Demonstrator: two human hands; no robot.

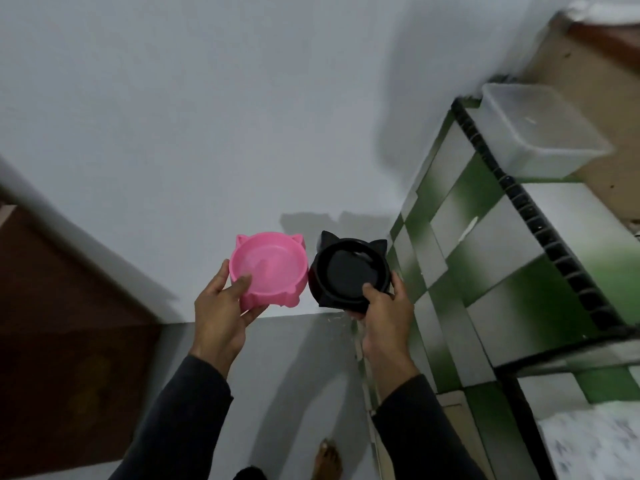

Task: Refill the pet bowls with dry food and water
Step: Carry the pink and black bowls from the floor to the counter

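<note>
Left hand [221, 308] is pinching the pink cat-eared plastic bowl [268, 268] by its rim; right hand [384, 311] is clamping the black cat-eared plastic bowl [349, 270] likewise. Both bowls look light, stiff, probably slick.

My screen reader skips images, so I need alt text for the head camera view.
Two hands hold cat-eared pet bowls up in front of a pale wall: the left hand grips an empty pink bowl, the right hand a black bowl. A green-and-white tiled counter with a clear plastic tub stands to the right.
</note>
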